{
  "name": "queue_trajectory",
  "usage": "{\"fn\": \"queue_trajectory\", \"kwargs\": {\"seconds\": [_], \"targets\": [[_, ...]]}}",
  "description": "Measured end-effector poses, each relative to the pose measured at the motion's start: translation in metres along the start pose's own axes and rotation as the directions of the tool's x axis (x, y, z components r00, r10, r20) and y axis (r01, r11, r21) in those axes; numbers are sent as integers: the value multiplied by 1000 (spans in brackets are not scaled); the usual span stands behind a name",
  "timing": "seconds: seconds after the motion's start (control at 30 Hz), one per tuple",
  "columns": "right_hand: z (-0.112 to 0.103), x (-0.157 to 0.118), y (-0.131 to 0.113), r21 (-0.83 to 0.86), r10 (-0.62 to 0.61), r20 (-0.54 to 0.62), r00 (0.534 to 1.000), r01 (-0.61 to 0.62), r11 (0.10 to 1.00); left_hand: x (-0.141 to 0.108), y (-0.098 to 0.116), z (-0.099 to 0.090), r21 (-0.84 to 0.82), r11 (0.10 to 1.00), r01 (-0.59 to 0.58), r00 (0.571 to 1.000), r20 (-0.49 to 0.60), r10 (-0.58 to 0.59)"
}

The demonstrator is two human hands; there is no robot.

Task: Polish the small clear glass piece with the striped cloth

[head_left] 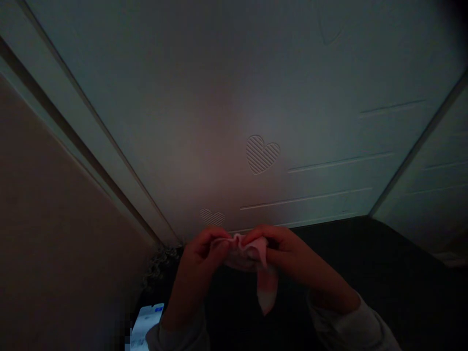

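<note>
Low in the middle of the head view, a small pink and white cloth piece that looks like a sock (268, 287) is stretched between my two hands. My left hand (199, 258) pinches its upper edge between thumb and fingers. On the other side my right hand (280, 248) grips the same edge, fingers bent over it. The fabric bunches up between the thumbs. A narrow end with a pale middle and a pinkish tip hangs down below my right hand. Dim light hides the finer detail.
A pale panel (204, 122) with an embossed heart (261, 154) and grooved lines rises ahead. Beside my left forearm lies a phone with a lit screen (146, 324). A tangled light-coloured thing (159, 263) sits by the left corner. The floor (347, 253) is dark.
</note>
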State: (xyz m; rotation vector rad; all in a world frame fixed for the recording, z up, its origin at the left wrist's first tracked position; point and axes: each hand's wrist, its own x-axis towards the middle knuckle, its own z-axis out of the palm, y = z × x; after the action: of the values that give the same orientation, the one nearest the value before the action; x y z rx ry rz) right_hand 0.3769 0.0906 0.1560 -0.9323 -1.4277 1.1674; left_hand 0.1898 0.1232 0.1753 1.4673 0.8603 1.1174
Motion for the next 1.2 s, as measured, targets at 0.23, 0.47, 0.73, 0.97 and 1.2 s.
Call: {"fn": "queue_trajectory", "kwargs": {"seconds": [0.23,0.47,0.73,0.97,1.2], "targets": [[-4,-2,-1,20,25,-44,999,-24,1000,-2,9,-2,279,930,-238,948,275,161],[-1,-2,-2,-85,-33,-90,995,25,996,-1,8,-6,356,925,-133,964,262,38],[2,-2,-8,-258,-45,-102,994,17,966,4,6,-7,479,875,-69,934,340,-113],[1,-3,-9,-278,-19,-85,996,-6,961,4,5,-9,524,831,-186,892,445,-81],[-6,-3,-7,-336,-73,-22,997,61,940,4,5,-3,530,814,-237,875,481,-59]]}}
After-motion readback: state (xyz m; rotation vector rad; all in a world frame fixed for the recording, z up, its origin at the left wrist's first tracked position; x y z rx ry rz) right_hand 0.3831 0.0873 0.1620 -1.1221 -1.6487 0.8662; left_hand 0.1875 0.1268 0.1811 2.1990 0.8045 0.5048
